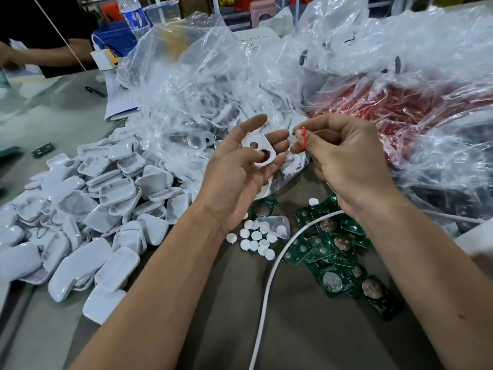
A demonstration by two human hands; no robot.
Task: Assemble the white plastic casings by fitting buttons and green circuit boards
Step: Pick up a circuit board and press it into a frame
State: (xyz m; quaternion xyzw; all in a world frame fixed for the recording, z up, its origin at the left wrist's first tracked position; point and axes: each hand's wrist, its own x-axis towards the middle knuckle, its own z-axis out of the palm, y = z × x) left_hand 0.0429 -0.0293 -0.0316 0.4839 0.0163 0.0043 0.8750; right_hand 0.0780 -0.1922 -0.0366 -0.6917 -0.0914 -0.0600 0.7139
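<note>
We cradle casing (pixel 258 150) in left hand (pixel 237 172), holes up. Right hand (pixel 344 156) pinches red button (pixel 302 138). Align button square over hole, seat flush before adding board.

- A grey, smooth-topped work table (pixel 314 329) carries everything here.
- Left side: a sprawling heap of white rounded plastic casing halves (pixel 88 209), piled loose on the surface.
- Centre front: a scatter of small white round plastic buttons (pixel 256 243), with one clear-white casing shell (pixel 276 226) lying among them.
- Just right of those, a pile of green square circuit boards (pixel 338 260) with round silver contacts.
- A white cable (pixel 269 287) curves across the table and over the boards.
- Behind: crumpled clear plastic bags (pixel 213 84), one holding red parts (pixel 400 108).
- Far left: a small dark green board (pixel 43 150) alone, and a black pen (pixel 94 91).
</note>
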